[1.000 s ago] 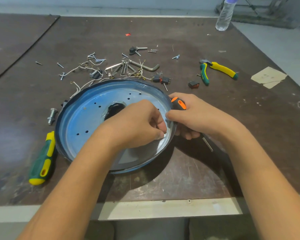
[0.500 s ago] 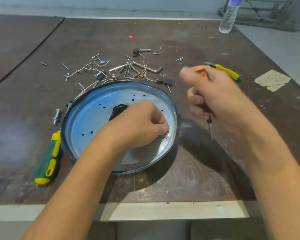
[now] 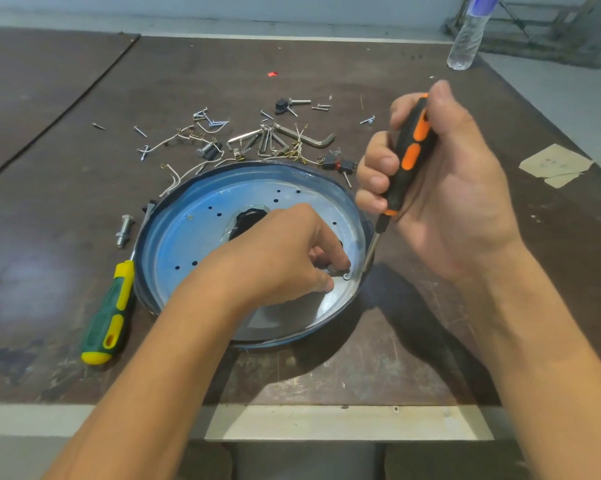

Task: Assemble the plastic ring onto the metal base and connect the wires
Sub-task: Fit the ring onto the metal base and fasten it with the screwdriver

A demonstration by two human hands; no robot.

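Tabletop, with the metal base lying dish-up at its centre and the dark plastic ring seated around its rim. The hands are apart. The right hand, at 3 o'clock of the base, is wrapped around an orange-and-black screwdriver, whose tip is angled down to the rim at 4 o'clock. The left hand, its fingers curled, steadies a small screw there. The blade is just beside the screw head, not seated in it.

Likely faults:
- The slanted blade may cam out and strike the steadying fingertips.
- The screw may tip and cross-thread.
- The ring may shift off its hole.
- The wires, loose at 11 o'clock outside the rim, may be trapped beneath it.
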